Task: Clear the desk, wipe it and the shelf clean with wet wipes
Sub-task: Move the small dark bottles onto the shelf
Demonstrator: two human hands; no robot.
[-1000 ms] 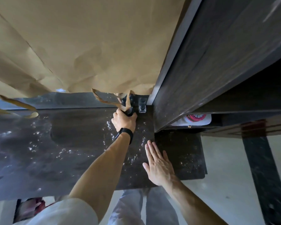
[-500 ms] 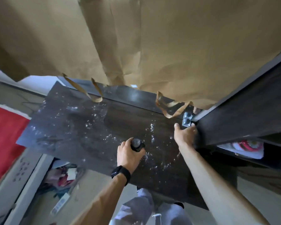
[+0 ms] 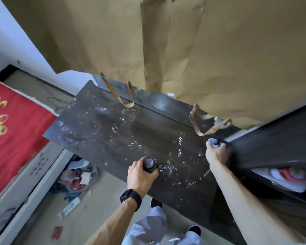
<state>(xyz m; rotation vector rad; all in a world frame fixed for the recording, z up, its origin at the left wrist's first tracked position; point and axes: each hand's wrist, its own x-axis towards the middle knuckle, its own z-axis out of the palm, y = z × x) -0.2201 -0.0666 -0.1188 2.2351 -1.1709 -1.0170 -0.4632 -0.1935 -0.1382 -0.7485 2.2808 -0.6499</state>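
The dark desk top (image 3: 99, 131) is dusty, speckled with white crumbs. My left hand (image 3: 140, 175), with a black watch on the wrist, grips a small black round object (image 3: 149, 164) just above the desk's front part. My right hand (image 3: 215, 152) is at the desk's right end, against the dark shelf unit (image 3: 272, 144), and pinches a small grey-blue thing (image 3: 215, 142) that is blurred.
Brown paper sheets (image 3: 201, 50) hang over the back of the desk, with loose paper strips (image 3: 124, 98) drooping onto it. A white item with a pink ring (image 3: 290, 177) lies in the shelf's lower compartment. Clutter (image 3: 78, 181) and a red cloth (image 3: 11, 131) are at left.
My left hand pulled the black object back from the rear corner toward the front. My right hand left the desk surface and reached up to the corner by the shelf, now pinching a small thing.
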